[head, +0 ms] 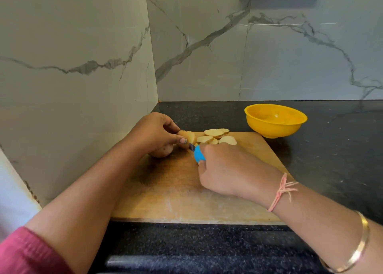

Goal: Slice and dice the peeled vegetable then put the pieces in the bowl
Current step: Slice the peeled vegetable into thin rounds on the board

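Left hand (154,132) pinches peeled potato (187,137); right hand (226,170) grips blue-handled knife (199,154); round slices (215,136) at wooden board (186,191) far edge, near yellow bowl (275,120).

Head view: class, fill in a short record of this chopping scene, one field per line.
left hand: holds the potato on the cutting board
right hand: grips the blue-handled knife, blade against the potato
slices: several, on the board right of the potato
bowl: yellow, on the counter beyond the board's far right corner
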`<state>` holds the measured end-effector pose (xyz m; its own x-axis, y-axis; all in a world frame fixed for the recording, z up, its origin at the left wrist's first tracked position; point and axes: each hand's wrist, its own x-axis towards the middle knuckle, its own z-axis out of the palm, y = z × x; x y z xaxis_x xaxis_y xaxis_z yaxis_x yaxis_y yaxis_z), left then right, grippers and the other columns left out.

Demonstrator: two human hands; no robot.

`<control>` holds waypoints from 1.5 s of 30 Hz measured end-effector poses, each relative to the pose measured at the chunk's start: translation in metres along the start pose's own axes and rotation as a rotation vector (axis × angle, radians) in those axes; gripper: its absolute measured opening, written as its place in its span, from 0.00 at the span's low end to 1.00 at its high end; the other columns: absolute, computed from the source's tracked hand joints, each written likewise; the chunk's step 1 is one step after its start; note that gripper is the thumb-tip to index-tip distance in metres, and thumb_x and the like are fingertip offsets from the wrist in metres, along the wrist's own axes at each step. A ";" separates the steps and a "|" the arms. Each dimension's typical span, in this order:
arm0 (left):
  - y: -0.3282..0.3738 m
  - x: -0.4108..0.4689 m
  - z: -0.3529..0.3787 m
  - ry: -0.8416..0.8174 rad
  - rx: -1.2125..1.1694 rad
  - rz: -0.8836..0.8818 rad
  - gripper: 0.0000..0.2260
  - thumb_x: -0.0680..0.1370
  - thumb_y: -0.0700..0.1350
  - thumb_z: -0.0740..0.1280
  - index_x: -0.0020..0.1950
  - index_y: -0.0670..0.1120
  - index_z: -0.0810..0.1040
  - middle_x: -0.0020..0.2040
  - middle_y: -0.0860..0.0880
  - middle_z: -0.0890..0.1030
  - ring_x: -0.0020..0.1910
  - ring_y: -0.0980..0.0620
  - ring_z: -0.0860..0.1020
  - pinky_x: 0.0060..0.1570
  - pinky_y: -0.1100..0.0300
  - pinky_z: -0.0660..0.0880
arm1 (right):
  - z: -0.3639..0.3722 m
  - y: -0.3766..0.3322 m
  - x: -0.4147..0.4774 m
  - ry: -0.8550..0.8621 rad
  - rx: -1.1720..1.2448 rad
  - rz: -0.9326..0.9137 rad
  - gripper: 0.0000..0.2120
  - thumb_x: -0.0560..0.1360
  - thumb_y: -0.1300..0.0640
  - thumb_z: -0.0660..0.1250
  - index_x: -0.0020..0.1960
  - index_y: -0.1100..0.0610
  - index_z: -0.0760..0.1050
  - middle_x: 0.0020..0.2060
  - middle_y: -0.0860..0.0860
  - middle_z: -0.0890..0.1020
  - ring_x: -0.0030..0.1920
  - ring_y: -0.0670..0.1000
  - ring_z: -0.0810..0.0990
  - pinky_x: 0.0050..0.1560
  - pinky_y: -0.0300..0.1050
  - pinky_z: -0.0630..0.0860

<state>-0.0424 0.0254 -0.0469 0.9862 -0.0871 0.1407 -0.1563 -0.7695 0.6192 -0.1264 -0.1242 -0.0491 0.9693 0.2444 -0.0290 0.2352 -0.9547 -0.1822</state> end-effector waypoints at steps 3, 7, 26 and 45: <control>-0.001 0.001 -0.001 0.001 0.017 0.002 0.14 0.71 0.46 0.74 0.55 0.46 0.82 0.47 0.51 0.80 0.45 0.55 0.75 0.43 0.62 0.73 | -0.005 0.008 -0.011 -0.022 -0.008 0.026 0.17 0.79 0.52 0.57 0.67 0.51 0.67 0.38 0.47 0.72 0.34 0.44 0.73 0.27 0.37 0.66; -0.003 0.001 -0.002 -0.009 0.013 0.005 0.13 0.71 0.46 0.74 0.54 0.46 0.82 0.46 0.52 0.80 0.44 0.56 0.75 0.45 0.61 0.72 | -0.019 0.023 -0.027 -0.088 0.095 0.144 0.21 0.79 0.49 0.55 0.72 0.45 0.60 0.40 0.49 0.71 0.26 0.46 0.73 0.21 0.35 0.70; -0.003 0.002 0.001 0.017 0.050 0.036 0.14 0.72 0.47 0.73 0.56 0.45 0.82 0.42 0.53 0.78 0.39 0.56 0.75 0.36 0.66 0.71 | -0.010 0.010 -0.022 0.228 0.034 0.014 0.17 0.81 0.49 0.52 0.68 0.51 0.66 0.42 0.48 0.72 0.37 0.45 0.70 0.30 0.34 0.63; -0.001 0.000 0.002 0.028 0.007 0.021 0.13 0.71 0.45 0.74 0.54 0.44 0.83 0.47 0.50 0.82 0.42 0.55 0.76 0.35 0.66 0.70 | -0.027 -0.013 -0.006 0.029 0.093 0.039 0.01 0.80 0.57 0.55 0.50 0.53 0.62 0.29 0.50 0.72 0.25 0.45 0.71 0.21 0.33 0.69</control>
<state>-0.0417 0.0250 -0.0488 0.9808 -0.0857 0.1753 -0.1765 -0.7724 0.6101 -0.1335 -0.1174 -0.0197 0.9795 0.2012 -0.0097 0.1910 -0.9430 -0.2724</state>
